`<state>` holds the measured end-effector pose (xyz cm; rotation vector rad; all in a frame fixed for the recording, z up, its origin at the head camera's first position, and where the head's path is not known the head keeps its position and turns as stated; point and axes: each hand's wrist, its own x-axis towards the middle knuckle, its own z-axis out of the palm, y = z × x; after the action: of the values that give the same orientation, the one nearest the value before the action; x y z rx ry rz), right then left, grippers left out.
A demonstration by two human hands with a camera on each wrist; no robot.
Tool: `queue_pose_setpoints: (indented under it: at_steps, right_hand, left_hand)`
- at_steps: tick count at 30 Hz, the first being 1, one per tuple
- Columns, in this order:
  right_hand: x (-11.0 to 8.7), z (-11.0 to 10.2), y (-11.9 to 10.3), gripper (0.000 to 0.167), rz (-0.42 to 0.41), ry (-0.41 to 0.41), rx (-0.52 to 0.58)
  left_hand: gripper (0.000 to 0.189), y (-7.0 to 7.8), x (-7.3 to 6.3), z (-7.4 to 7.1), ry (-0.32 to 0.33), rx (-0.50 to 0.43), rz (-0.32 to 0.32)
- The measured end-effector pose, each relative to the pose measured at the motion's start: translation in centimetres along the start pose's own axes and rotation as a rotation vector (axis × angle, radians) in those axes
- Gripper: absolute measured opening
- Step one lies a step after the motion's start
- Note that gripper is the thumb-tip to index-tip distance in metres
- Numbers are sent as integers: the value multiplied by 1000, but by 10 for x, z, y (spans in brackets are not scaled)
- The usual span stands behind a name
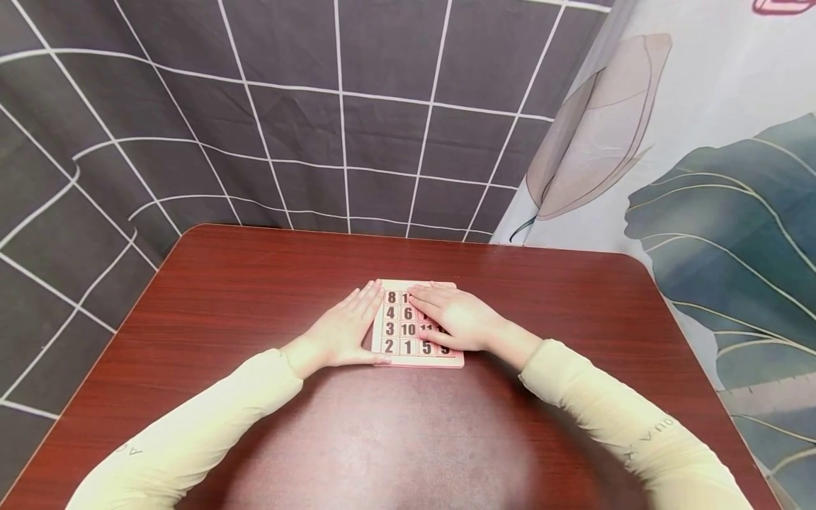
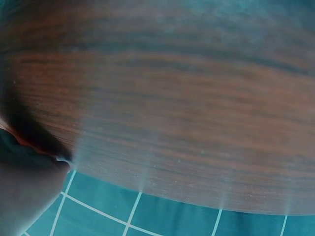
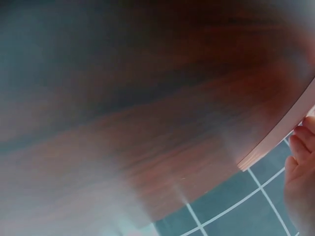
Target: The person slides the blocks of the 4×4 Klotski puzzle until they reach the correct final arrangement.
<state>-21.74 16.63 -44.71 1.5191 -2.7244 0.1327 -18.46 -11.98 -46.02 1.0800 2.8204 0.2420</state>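
A square number puzzle (image 1: pixel 408 330), pale with a pink edge and dark printed numerals, lies flat on the table. Along its left side rests the left hand (image 1: pixel 339 331), fingers straight and pointing away, thumb stretched to the near left corner. The right hand (image 1: pixel 464 320) lies over the puzzle's right part with extended fingers, covering several numbers. In the right wrist view the puzzle's pale side edge (image 3: pixel 278 132) shows beside the right fingers (image 3: pixel 301 147). Only a dark, blurred part of the left hand (image 2: pixel 32 191) appears in the left wrist view.
The reddish-brown wooden table (image 1: pixel 268 283) has rounded far corners. Behind it hangs a dark grey cloth with a white grid (image 1: pixel 382 127). A pale curtain with large leaf prints (image 1: pixel 733 248) hangs at the right. Light glares on the near tabletop.
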Motion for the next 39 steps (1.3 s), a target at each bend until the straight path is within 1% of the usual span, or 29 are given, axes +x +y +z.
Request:
queue_pose_setpoints:
  at_steps: [3,7,14,18,22,26,33,36,39]
  right_hand:
    - [-5,-2,1,67,5,1,1]
    - [-15,-5,5,69,5,26,6]
    - [-36,-9,14,66,9,78,8]
    - [-44,-8,17,65,26,76,-2]
    - [-43,-5,16,64,28,69,-5]
    - [-35,-3,14,64,21,64,-1]
    - [-21,-3,6,65,15,30,-15]
    - [-22,-5,5,65,22,33,-2]
    - [-27,-6,4,66,33,43,25]
  left_hand:
    - [119,-1,0,0,6,5,0]
    - [121,-2,0,2,15,14,-1]
    - [124,-3,0,4,2,27,-12]
    - [125,-2,0,4,5,19,-10]
    - [125,-2,1,3,-8,27,-15]
    - [124,-2,1,3,-11,29,-15]
    - [121,-2,0,3,8,11,-1]
    - [120,-1,0,3,4,15,-3]
    - [120,-1,0,2,9,11,2]
